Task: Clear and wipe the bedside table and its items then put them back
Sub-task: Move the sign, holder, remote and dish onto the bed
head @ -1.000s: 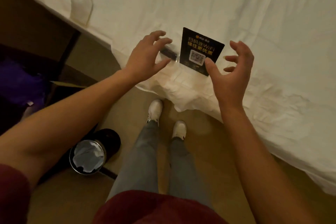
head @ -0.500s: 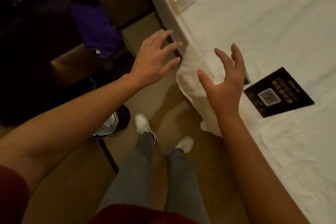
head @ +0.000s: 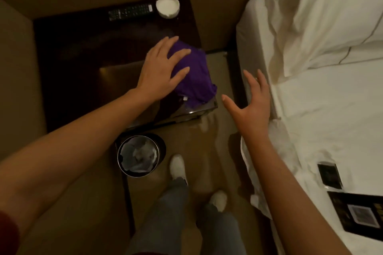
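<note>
A dark wooden bedside table (head: pixel 83 58) stands left of the bed. A purple cloth (head: pixel 194 76) lies bunched at its right front corner. My left hand (head: pixel 163 68) reaches over the cloth with fingers spread, its fingertips on or just above it. At the table's back lie a black remote control (head: pixel 130 12) and a white ashtray (head: pixel 167 6). My right hand (head: pixel 250 101) hovers open between table and bed, holding nothing. On the bed at lower right lie a black WiFi sign (head: pixel 360 213) with a QR code and a small dark item (head: pixel 329 175).
The white bed (head: pixel 323 89) with rumpled sheets fills the right side. A round metal waste bin (head: pixel 138 156) with a liner stands on the floor in front of the table. My legs and white shoes (head: pixel 178 167) stand on the narrow floor strip between.
The view has swung left from the bed to the bedside table. My left hand has moved onto the purple cloth. The WiFi sign stays behind on the bed.
</note>
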